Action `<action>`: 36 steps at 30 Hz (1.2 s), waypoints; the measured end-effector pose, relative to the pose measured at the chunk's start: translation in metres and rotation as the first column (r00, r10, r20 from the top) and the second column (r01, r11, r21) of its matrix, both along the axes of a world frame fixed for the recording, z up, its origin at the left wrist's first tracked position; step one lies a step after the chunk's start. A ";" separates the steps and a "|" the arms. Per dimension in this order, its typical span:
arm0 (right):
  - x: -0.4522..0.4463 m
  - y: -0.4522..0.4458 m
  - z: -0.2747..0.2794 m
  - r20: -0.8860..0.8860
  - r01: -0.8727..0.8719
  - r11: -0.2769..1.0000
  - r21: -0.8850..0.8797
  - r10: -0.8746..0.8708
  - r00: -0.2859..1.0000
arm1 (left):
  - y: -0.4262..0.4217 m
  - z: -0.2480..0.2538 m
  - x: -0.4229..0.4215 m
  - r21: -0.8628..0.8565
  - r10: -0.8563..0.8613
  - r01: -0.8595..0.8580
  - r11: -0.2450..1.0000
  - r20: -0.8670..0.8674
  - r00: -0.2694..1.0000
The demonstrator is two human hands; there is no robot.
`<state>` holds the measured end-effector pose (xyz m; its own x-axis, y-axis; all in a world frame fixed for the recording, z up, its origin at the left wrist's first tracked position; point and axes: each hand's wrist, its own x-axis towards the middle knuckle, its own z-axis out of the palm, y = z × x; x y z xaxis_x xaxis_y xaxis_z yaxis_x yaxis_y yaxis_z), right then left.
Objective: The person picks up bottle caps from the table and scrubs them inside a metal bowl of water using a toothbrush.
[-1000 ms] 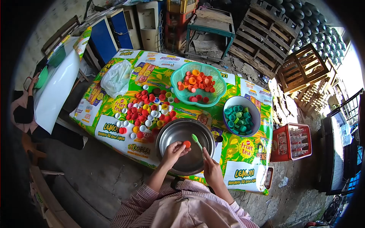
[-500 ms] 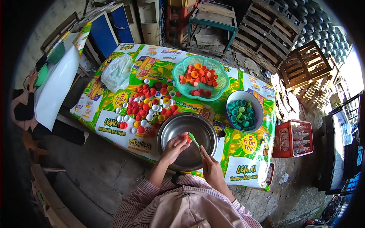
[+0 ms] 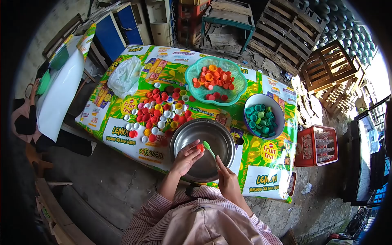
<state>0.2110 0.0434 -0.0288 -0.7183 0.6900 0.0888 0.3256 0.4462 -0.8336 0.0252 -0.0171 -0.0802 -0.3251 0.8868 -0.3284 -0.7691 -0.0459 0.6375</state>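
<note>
Over a steel bowl (image 3: 179, 136) at the table's front edge, my left hand (image 3: 185, 160) pinches a red-orange bottle cap (image 3: 200, 147) at its fingertips. My right hand (image 3: 227, 176) grips a slim green tool (image 3: 207, 147), its bright green end close beside the cap. Its exact kind is too small to make out, and I cannot tell whether it touches the cap. Left of the bowl lie loose red, white and yellow bottle caps (image 3: 154, 119). Orange and red caps (image 3: 220, 78) sit in a mint-green plastic basket (image 3: 192, 87); teal and green caps (image 3: 261, 118) fill part of a white bowl (image 3: 279, 110).
A crumpled white plastic bag (image 3: 125, 77) rests on the printed table cover (image 3: 261, 179). To the right stands a red crate (image 3: 306, 145) of bottles. Wooden pallets (image 3: 286, 34) lean behind. Another person's hand (image 3: 33, 87) is at a green bowl (image 3: 44, 83) on the far left.
The view has shifted slightly. The cap in my left hand appears slightly turned, and the tool's green end stays beside it. The surrounding containers keep their places.
</note>
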 end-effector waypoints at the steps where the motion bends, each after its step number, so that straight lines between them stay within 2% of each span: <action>1: 0.000 -0.002 0.000 0.039 -0.039 0.999 0.016 0.038 0.999 | 0.001 0.002 0.000 0.015 0.017 -0.017 1.000 0.007 1.000; 6: -0.002 0.002 0.002 0.014 0.023 1.000 -0.013 -0.023 1.000 | 0.001 -0.001 -0.001 -0.005 -0.010 0.010 1.000 -0.003 1.000; 9: -0.002 -0.001 0.004 0.044 -0.063 0.996 -0.062 0.066 0.997 | 0.003 0.001 0.001 -0.035 0.030 -0.029 0.999 0.023 0.999; 11: -0.004 0.002 0.000 -0.006 -0.002 0.997 -0.081 0.002 1.000 | 0.002 -0.015 -0.001 -0.007 -0.021 0.021 1.000 0.017 1.000; 13: -0.006 0.000 0.000 -0.026 0.027 0.999 -0.044 -0.028 0.999 | 0.005 -0.004 0.002 0.003 -0.035 0.035 0.999 0.033 0.999; 15: -0.006 -0.005 0.005 0.051 -0.042 0.997 -0.057 0.045 0.998 | 0.010 0.008 0.012 -0.055 0.094 -0.092 0.994 0.033 0.995; 17: -0.007 -0.004 -0.003 -0.014 -0.028 0.998 -0.060 0.027 1.000 | 0.010 -0.001 0.008 -0.059 0.064 -0.062 0.996 0.031 0.997; 20: -0.006 0.001 -0.004 -0.074 0.048 0.998 -0.044 -0.052 0.996 | 0.008 -0.016 0.006 0.042 0.000 -0.002 0.999 0.045 0.999; 21: -0.004 -0.002 -0.002 -0.038 0.020 1.000 -0.022 -0.021 0.999 | 0.009 -0.010 0.008 0.041 -0.008 0.006 0.999 0.040 0.999; 23: -0.003 -0.002 -0.002 -0.012 0.003 1.000 0.002 -0.003 1.000 | 0.012 0.010 0.010 -0.077 0.045 -0.044 0.996 0.006 0.999; 25: -0.001 0.004 -0.003 0.109 0.017 0.998 0.067 -0.024 0.994 | 0.008 -0.002 0.007 -0.031 0.009 -0.009 0.999 -0.004 1.000; 28: -0.001 0.004 0.011 0.160 0.020 0.989 0.146 -0.044 0.986 | 0.006 0.000 0.007 -0.092 0.008 -0.011 0.996 -0.028 1.000; 31: 0.002 0.002 0.001 0.221 -0.021 0.984 0.179 -0.020 0.975 | 0.005 0.002 0.005 -0.123 0.089 -0.088 0.988 0.003 0.996; 33: 0.004 0.003 0.000 0.238 -0.034 0.982 0.184 -0.011 0.971 | 0.002 -0.006 0.003 -0.160 0.018 -0.048 0.986 -0.186 0.982; 36: 0.005 0.002 0.006 0.280 -0.027 0.978 0.207 -0.033 0.959 | -0.002 -0.014 0.004 -0.138 0.018 -0.039 0.990 -0.147 0.989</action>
